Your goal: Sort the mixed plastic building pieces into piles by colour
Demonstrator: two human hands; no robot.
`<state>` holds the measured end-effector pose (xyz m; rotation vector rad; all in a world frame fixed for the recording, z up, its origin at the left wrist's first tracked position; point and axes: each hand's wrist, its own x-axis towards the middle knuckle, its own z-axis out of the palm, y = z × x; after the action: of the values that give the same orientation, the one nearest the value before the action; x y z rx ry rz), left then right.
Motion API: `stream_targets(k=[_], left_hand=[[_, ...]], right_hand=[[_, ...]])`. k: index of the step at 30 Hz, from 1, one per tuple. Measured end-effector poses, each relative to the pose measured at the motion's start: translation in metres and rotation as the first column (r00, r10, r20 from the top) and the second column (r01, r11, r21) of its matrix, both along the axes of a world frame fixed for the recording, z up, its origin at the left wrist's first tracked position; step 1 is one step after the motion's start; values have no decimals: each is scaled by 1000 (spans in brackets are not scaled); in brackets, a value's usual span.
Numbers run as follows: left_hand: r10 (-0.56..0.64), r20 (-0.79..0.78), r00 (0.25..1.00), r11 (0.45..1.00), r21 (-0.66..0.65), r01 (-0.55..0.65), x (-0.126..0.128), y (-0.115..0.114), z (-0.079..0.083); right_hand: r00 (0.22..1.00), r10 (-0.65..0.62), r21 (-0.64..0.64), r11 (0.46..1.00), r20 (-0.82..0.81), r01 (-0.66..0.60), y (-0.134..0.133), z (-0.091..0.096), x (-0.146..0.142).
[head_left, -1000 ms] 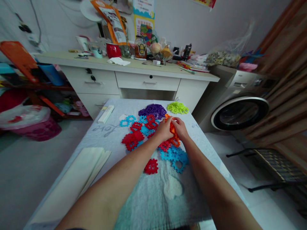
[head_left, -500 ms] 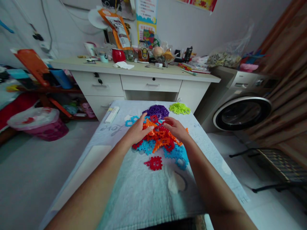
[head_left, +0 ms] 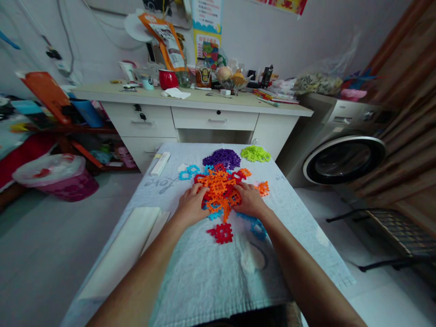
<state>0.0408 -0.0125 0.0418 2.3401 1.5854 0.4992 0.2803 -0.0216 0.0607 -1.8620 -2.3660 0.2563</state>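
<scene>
Resting palm-down on orange pile [head_left: 220, 187] at mid-worktop [head_left: 204, 281]: left hand [head_left: 190, 205] on pile's left edge, right hand [head_left: 250, 200] on right edge. Fingers of both flat, loosely together, pinching nothing. Red piece [head_left: 221, 233] lies alone just nearer, between wrists. Purple pile [head_left: 222, 158] and green pile [head_left: 255, 154] sit behind. Blue pieces [head_left: 189, 171] back left.

Soft, even indoor light, rather dim toward the lower left of the frame. Shadows are faint. Wide-angle distortion bends the curtain [head_left: 405, 104] at the right edge and stretches the forearms below. The centre is sharp; no glare.
</scene>
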Motion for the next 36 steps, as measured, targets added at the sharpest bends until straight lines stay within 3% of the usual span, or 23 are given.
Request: stream_targets(k=[7, 11, 13, 16, 19, 22, 24, 30, 36], left_hand=[[-109, 57, 992, 993, -39, 111, -2, -4, 3], [-209, 145, 967, 975, -44, 218, -6, -3, 0], [-206, 204, 957, 975, -47, 219, -7, 0, -3], [-107, 303, 947, 994, 7, 110, -9, 9, -12], [56, 305, 951, 996, 49, -74, -10, 22, -21], [250, 204, 947, 967, 2, -256, -8, 34, -25], [309, 151, 939, 951, -25, -309, -6, 40, -23], [374, 225, 900, 926, -30, -377, 2, 54, -22], [295, 515, 805, 916, 88, -392, -6, 55, -35]], right_hand=[[997, -56, 66, 996, -49, 59, 31, 7, 5], [961, -195, 119, 968, -195, 221, 53, 6, 2], [934, -193, 151, 958, -299, 246, 62, 5, -7], [892, -71, 201, 963, -446, 178, 66, 2, -28], [853, 160, 224, 973, -496, -53, 57, 1, -50], [835, 365, 164, 931, -411, -327, 42, 1, -62], [850, 432, 96, 901, -300, -424, 33, 3, -62], [909, 414, -19, 910, -51, -415, 29, 18, -28], [931, 349, 6, 936, -106, -351, 45, 22, 10]])
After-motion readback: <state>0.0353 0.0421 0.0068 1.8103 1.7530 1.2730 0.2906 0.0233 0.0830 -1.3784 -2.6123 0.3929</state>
